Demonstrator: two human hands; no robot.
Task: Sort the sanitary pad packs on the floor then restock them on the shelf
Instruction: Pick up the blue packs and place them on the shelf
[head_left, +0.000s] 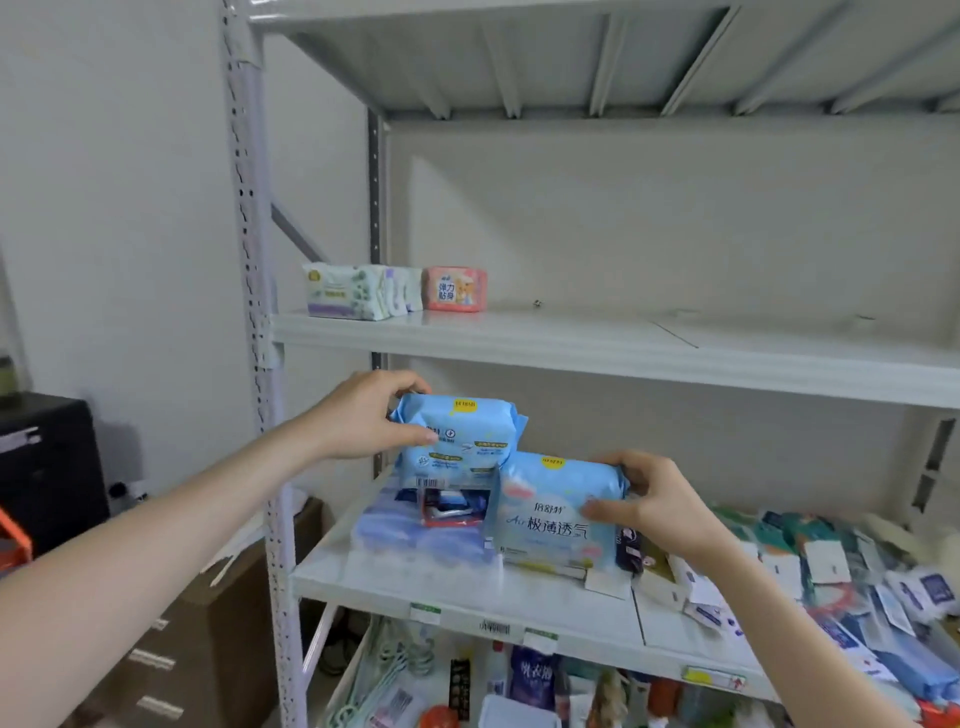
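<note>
Gripping one blue pack (460, 441) by its left end, the left hand (363, 415) holds it above the middle shelf (467, 592). Beside it, the right hand (649, 501) pinches a second blue pack (556, 512) by its right end, low over the same shelf. A pink pack (454, 289) and white packs (358, 291) stand on the upper shelf (623, 345).

A pale wall (119, 182) is running behind a grey metal shelf (623, 348), with soft even light falling on both. At the left a black cabinet (47, 467) is standing against the wall, and a brown box (208, 649) is sitting low beside the shelf's post
</note>
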